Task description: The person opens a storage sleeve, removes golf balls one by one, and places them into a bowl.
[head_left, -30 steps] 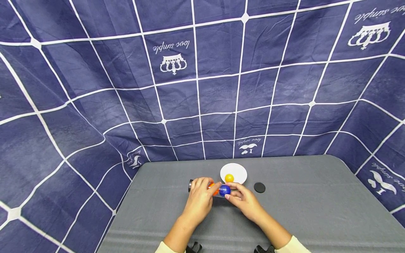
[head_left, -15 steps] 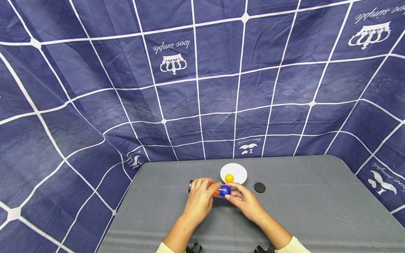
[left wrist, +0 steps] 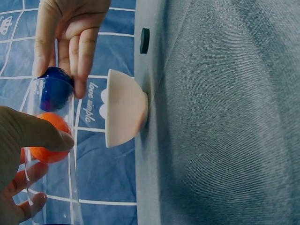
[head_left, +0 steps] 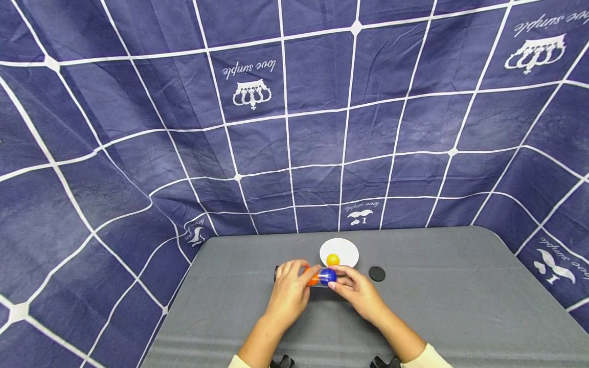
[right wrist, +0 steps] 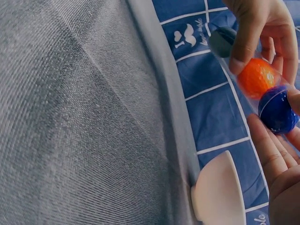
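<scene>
My left hand point(head_left: 289, 294) grips a clear tube point(left wrist: 70, 183) from above, its thumb across the tube. The tube lies nearly sideways above the table, with a dark end point(right wrist: 222, 42) on the left. Inside it is an orange golf ball point(right wrist: 258, 78), partly behind the left fingers. A blue golf ball point(head_left: 328, 276) sits at the tube's right mouth, with the rim line crossing it. My right hand point(head_left: 359, 294) pinches the blue ball between thumb and fingers.
A white bowl point(head_left: 347, 249) stands just behind the tube, with a yellow ball point(head_left: 333, 260) in it. A black round lid point(head_left: 377, 273) lies right of the bowl. The grey table point(head_left: 442, 286) ends at a blue checked curtain point(head_left: 317, 143).
The tube's dark left end has dipped slightly, so the tube lies more level. The blue ball has shifted a touch to the right. Both hands keep their hold.
</scene>
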A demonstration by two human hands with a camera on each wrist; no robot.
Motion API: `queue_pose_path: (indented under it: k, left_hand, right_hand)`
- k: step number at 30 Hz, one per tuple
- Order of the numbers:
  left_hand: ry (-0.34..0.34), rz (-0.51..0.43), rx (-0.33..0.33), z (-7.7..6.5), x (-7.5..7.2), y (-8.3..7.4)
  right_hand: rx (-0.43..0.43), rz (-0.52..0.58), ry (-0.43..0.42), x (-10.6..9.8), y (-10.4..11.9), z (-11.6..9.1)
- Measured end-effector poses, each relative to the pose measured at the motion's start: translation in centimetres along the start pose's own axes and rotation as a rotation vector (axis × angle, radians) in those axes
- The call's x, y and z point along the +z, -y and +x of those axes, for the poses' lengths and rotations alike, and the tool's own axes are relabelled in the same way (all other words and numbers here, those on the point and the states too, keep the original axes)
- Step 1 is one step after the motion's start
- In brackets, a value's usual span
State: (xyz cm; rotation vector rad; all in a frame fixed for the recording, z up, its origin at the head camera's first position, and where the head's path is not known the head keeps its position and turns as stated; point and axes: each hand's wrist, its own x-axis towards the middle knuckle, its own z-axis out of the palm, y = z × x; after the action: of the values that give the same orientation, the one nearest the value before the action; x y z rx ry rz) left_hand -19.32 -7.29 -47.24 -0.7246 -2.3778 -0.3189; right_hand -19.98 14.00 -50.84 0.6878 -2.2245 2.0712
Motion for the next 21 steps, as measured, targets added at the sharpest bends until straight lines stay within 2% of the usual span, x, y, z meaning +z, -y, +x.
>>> queue_pose_path:
  k: [6, 16, 21]
  left_hand:
    - [-0.021, -0.035, -0.031, -0.3, 0.3, 0.1]
    - [-0.006, -0.134, -0.121, -1.0, 0.8, 0.0]
    - [-0.015, -0.15, -0.133, -1.0, 1.0, 0.0]
  right_hand:
    - [-0.004, -0.008, -0.021, -0.2, 0.3, 0.0]
    - [-0.023, -0.02, -0.039, -0.4, 0.9, 0.1]
    - [-0.014, -0.031, -0.044, -0.6, 1.2, 0.3]
